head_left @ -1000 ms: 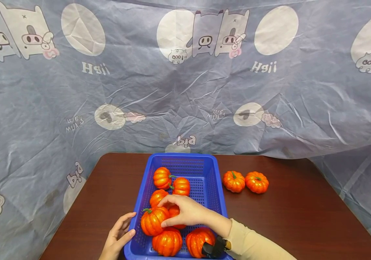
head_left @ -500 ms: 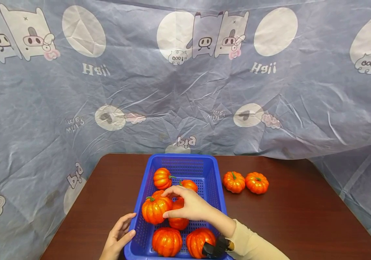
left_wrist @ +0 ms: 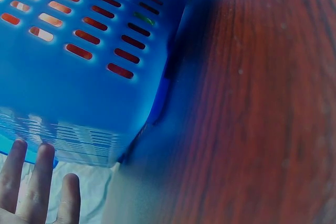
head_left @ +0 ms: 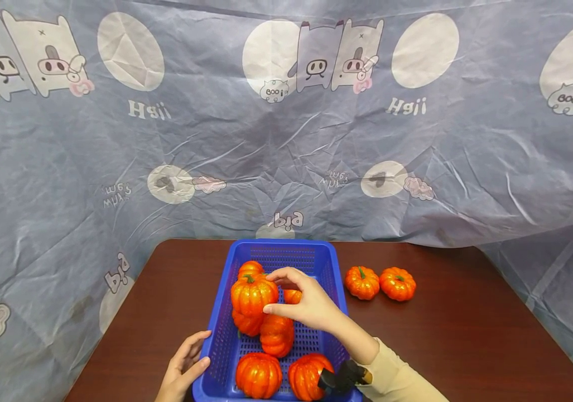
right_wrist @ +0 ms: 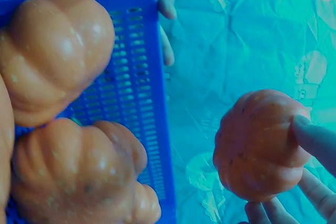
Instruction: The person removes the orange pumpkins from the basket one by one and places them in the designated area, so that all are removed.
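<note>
My right hand (head_left: pixel 308 304) holds an orange toy pumpkin (head_left: pixel 252 293) with a green stem, pinched between thumb and fingers above the blue basket (head_left: pixel 281 243). In the right wrist view, that pumpkin (right_wrist: pixel 257 145) appears apart from the others. Beneath and behind it, other pumpkins are partly hidden, including one at the back (head_left: pixel 250 269) and one near the middle (head_left: pixel 277 336). Two larger ones, a left pumpkin (head_left: pixel 258 375) and a right pumpkin (head_left: pixel 308 375), lie at the basket's near end. My left hand (head_left: pixel 183 365) touches the basket's left side with fairly straight fingers (left_wrist: pixel 39 187).
Two small pumpkins, one left (head_left: pixel 362 283) and one right (head_left: pixel 398 283), sit on the brown table (head_left: pixel 447 335) to the right of the basket. A grey patterned cloth (head_left: pixel 286 139) hangs behind the table. A dark wrist device (head_left: pixel 341 377) is on the right arm.
My right hand has lifted the pumpkin and carried it toward the far end, slightly right. Pumpkins in the basket's middle have shifted. The left hand stays at the basket's side.
</note>
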The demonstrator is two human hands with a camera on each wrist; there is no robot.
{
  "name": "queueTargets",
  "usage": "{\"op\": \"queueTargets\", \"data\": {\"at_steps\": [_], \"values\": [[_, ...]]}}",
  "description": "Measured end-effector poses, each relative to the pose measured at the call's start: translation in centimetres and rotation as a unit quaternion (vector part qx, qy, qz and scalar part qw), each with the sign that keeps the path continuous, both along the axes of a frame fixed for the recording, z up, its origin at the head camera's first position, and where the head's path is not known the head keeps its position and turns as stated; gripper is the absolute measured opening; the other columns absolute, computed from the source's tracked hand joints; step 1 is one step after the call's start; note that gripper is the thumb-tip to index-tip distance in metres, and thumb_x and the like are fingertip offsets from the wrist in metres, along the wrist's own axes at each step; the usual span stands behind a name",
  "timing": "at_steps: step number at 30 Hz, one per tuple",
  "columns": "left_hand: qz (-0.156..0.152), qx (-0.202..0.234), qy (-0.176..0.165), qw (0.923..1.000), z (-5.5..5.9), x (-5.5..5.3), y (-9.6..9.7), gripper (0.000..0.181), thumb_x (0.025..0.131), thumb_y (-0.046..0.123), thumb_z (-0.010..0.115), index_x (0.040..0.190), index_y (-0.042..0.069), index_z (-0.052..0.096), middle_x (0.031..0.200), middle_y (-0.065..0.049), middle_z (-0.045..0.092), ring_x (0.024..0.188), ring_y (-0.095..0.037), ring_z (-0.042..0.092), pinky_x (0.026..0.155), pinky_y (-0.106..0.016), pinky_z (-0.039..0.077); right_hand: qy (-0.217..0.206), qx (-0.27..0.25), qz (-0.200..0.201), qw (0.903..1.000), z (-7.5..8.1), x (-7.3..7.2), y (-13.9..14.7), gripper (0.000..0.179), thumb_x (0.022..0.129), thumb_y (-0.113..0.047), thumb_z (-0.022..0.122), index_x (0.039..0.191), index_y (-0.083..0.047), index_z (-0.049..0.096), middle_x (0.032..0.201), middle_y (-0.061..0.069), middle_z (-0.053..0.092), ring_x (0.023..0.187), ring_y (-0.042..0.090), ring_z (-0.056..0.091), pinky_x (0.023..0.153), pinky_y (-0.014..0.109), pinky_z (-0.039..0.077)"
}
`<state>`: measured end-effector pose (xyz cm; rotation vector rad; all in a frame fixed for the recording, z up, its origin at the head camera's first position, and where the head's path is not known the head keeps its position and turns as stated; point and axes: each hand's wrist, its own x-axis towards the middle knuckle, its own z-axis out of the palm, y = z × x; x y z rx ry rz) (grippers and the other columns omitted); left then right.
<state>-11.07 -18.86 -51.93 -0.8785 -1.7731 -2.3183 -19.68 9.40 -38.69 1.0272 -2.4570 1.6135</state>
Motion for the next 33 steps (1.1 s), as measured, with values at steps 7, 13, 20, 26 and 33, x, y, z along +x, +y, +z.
{"op": "queueTargets", "data": {"at_steps": [7, 13, 20, 26, 33], "values": [[0.001, -0.001, -0.002, 1.0000, 0.0, 0.0, 0.0, 0.046, 0.090, -0.017, 0.035, 0.135, -0.012, 0.031, 0.130, -0.012, 0.054, 0.110, -0.023, 0.058, 0.082, -0.036, 0.053, -0.018, -0.030, -0.046, 0.9983, 0.9, -0.3, 2.0, 0.044, 0.075, -0.025, 0.080, 0.114, -0.023, 0.059, 0.114, -0.005, 0.061, 0.106, 0.017, 0.059, 0.093, 0.043, 0.046], [0.014, -0.014, -0.009, 0.9998, 0.1, 0.0, 0.0, 0.045, 0.090, -0.016, 0.037, 0.134, -0.011, 0.033, 0.128, -0.011, 0.055, 0.109, -0.022, 0.058, 0.081, -0.037, 0.054, 0.002, -0.082, -0.064, 0.9945, 1.0, -1.1, 4.2, 0.047, 0.075, -0.012, 0.079, 0.116, -0.015, 0.058, 0.113, 0.004, 0.063, 0.103, 0.026, 0.061, 0.091, 0.045, 0.047], [0.019, -0.024, 0.011, 0.9995, 0.0, -0.1, -0.1, 0.046, 0.089, -0.017, 0.035, 0.135, -0.012, 0.032, 0.130, -0.011, 0.054, 0.111, -0.022, 0.058, 0.082, -0.035, 0.053, 0.023, -0.123, -0.111, 0.9860, 0.9, -1.6, 6.9, 0.050, 0.075, 0.001, 0.076, 0.120, -0.005, 0.056, 0.118, 0.011, 0.060, 0.105, 0.020, 0.059, 0.090, 0.033, 0.049], [0.017, -0.018, -0.012, 0.9996, 0.0, -0.1, -0.1, 0.045, 0.090, -0.015, 0.037, 0.134, -0.011, 0.033, 0.129, -0.010, 0.055, 0.110, -0.022, 0.058, 0.082, -0.036, 0.053, 0.027, -0.144, -0.145, 0.9784, 0.6, -1.7, 9.2, 0.048, 0.076, 0.004, 0.074, 0.120, -0.001, 0.055, 0.115, 0.011, 0.061, 0.102, 0.014, 0.059, 0.086, 0.024, 0.049], [0.010, -0.014, -0.007, 0.9998, 0.1, 0.0, 0.0, 0.045, 0.090, -0.016, 0.036, 0.135, -0.012, 0.032, 0.129, -0.011, 0.054, 0.110, -0.023, 0.058, 0.082, -0.037, 0.053, 0.032, -0.160, -0.184, 0.9693, 0.1, -2.0, 11.7, 0.048, 0.076, 0.007, 0.073, 0.119, 0.004, 0.053, 0.112, 0.001, 0.061, 0.099, 0.011, 0.061, 0.084, 0.021, 0.050]]}}
